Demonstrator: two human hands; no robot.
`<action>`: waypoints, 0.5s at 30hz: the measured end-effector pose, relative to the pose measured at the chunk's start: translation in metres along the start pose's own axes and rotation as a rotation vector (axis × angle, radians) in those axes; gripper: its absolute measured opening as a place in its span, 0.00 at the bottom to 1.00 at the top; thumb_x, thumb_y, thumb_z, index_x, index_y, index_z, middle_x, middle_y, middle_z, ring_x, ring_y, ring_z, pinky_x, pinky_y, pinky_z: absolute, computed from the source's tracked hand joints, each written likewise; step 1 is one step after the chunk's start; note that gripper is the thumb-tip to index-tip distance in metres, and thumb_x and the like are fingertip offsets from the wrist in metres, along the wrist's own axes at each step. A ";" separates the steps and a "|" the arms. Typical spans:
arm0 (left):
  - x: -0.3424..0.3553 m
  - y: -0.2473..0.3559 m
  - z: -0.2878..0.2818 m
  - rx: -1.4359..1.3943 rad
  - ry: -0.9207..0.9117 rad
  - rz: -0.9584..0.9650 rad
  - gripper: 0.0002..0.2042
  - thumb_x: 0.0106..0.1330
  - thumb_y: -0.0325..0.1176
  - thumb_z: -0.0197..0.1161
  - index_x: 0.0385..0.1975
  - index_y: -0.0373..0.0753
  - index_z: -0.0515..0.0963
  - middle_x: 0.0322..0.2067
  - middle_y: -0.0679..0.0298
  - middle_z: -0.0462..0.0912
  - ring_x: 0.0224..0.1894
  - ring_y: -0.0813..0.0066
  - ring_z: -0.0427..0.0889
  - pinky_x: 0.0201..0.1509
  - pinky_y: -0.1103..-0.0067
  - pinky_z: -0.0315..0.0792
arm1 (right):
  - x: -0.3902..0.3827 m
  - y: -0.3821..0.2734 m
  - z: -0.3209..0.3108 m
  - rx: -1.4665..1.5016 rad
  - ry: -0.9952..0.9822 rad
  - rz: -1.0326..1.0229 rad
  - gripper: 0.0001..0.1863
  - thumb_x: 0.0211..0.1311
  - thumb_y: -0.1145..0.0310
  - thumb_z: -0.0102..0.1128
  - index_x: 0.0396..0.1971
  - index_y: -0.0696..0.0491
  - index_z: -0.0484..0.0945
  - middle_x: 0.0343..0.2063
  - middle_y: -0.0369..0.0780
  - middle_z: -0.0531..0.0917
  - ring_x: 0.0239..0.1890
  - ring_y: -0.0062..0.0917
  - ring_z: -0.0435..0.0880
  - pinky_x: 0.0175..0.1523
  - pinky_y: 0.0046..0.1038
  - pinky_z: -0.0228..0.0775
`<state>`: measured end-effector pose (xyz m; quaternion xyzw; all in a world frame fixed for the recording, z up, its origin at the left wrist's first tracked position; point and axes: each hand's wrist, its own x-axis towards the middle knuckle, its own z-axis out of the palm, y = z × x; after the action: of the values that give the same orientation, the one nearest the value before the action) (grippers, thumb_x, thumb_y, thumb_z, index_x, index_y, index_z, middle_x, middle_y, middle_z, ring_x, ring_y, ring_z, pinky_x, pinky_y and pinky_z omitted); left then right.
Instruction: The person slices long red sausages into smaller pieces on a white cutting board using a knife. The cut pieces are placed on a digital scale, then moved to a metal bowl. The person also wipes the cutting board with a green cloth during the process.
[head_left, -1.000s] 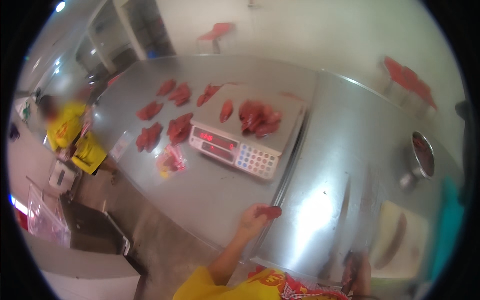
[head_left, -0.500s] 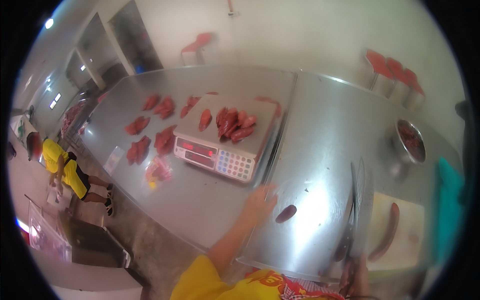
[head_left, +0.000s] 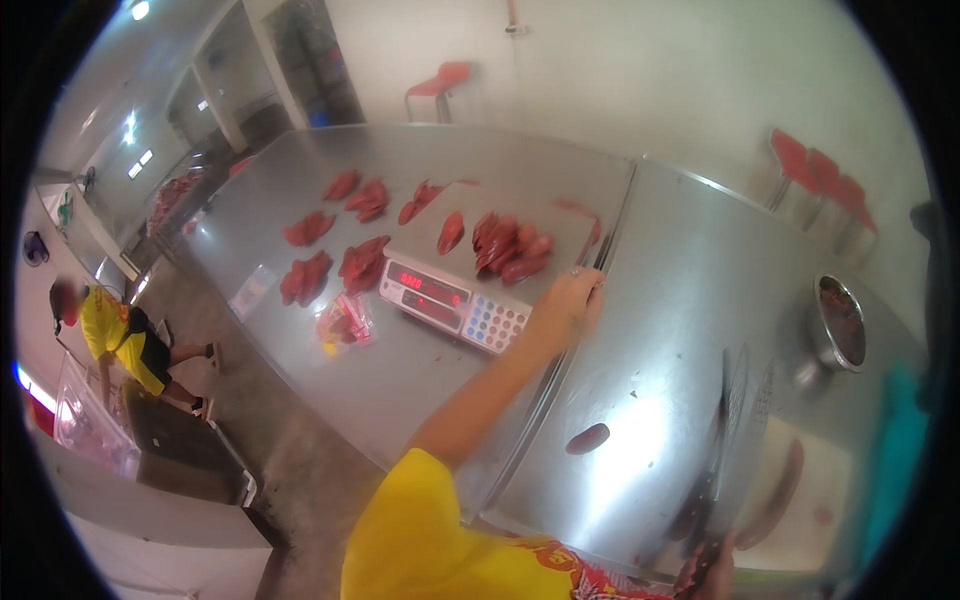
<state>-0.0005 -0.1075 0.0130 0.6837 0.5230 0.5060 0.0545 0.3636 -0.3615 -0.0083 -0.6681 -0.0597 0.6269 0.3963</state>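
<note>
Looks like we're mid-weighing: our left hand (head_left: pixel 568 305) is at the right front corner of the scale (head_left: pixel 408 288), maybe touching, hard to say. Can't tell whether those fingers are pinched on anything or loose. The meat pile (head_left: pixel 510 245) sits on the plate, just beyond that hand and to its left, with a single piece (head_left: pixel 451 232) farther left. A loose chunk (head_left: pixel 588 438) lies on the table (head_left: pixel 600 365), nearer us than that hand. Our right hand (head_left: pixel 716 572) is too blurry to read its grip. We'd guess the next move calls for keeping fingers off the plate so the reading settles.
</note>
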 end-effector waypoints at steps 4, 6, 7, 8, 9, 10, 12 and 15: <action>0.021 -0.010 0.011 0.000 -0.011 0.105 0.07 0.57 0.24 0.58 0.35 0.34 0.78 0.31 0.50 0.80 0.35 0.52 0.80 0.40 0.68 0.73 | -0.002 0.004 0.003 0.026 -0.009 0.051 0.27 0.62 0.34 0.46 0.16 0.40 0.65 0.06 0.28 0.62 0.05 0.17 0.59 0.09 0.20 0.49; 0.039 -0.024 0.002 0.278 -0.092 0.265 0.07 0.59 0.26 0.57 0.35 0.33 0.78 0.30 0.50 0.81 0.35 0.53 0.81 0.39 0.68 0.74 | -0.008 0.005 0.003 0.026 0.020 0.066 0.27 0.63 0.34 0.46 0.18 0.41 0.66 0.06 0.29 0.62 0.05 0.18 0.59 0.09 0.21 0.49; 0.050 -0.034 -0.005 0.227 -0.071 0.116 0.08 0.60 0.28 0.57 0.36 0.33 0.79 0.30 0.49 0.82 0.34 0.53 0.82 0.39 0.69 0.75 | -0.010 0.005 0.003 0.027 0.047 0.064 0.27 0.63 0.34 0.45 0.18 0.42 0.66 0.06 0.29 0.62 0.05 0.19 0.59 0.10 0.21 0.50; 0.063 -0.047 -0.015 0.188 -0.048 -0.021 0.09 0.61 0.29 0.57 0.37 0.33 0.79 0.30 0.49 0.82 0.34 0.53 0.83 0.38 0.69 0.75 | -0.013 0.006 0.002 0.027 0.074 0.062 0.27 0.63 0.34 0.45 0.19 0.43 0.67 0.06 0.30 0.63 0.05 0.19 0.59 0.10 0.22 0.50; 0.078 -0.060 -0.025 0.168 -0.031 -0.164 0.09 0.62 0.30 0.57 0.38 0.34 0.80 0.31 0.48 0.83 0.34 0.53 0.84 0.38 0.70 0.76 | -0.014 0.006 0.001 0.032 0.090 0.060 0.28 0.63 0.33 0.44 0.20 0.44 0.67 0.06 0.31 0.63 0.05 0.20 0.60 0.10 0.23 0.51; 0.089 -0.073 -0.034 0.266 0.039 -0.057 0.09 0.62 0.30 0.57 0.37 0.35 0.81 0.32 0.47 0.82 0.34 0.53 0.83 0.38 0.70 0.75 | -0.014 0.007 0.000 0.033 0.081 0.055 0.29 0.63 0.33 0.43 0.20 0.45 0.67 0.06 0.32 0.64 0.05 0.21 0.61 0.10 0.24 0.52; 0.109 -0.100 -0.043 0.205 -0.120 -0.118 0.08 0.60 0.29 0.57 0.36 0.36 0.81 0.33 0.46 0.82 0.36 0.52 0.83 0.39 0.69 0.75 | -0.009 0.009 -0.003 0.038 0.049 0.032 0.31 0.63 0.33 0.42 0.20 0.47 0.67 0.06 0.34 0.65 0.05 0.22 0.62 0.09 0.25 0.54; 0.118 -0.135 -0.029 0.693 -0.621 0.018 0.09 0.56 0.30 0.59 0.34 0.37 0.82 0.34 0.46 0.82 0.38 0.51 0.83 0.41 0.67 0.75 | 0.004 0.013 -0.009 0.024 -0.003 -0.025 0.34 0.63 0.32 0.39 0.21 0.51 0.67 0.06 0.37 0.66 0.04 0.25 0.64 0.09 0.28 0.56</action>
<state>-0.1185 0.0299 0.0204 0.7851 0.6144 0.0731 -0.0274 0.3665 -0.3724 -0.0201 -0.6614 -0.0611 0.6237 0.4121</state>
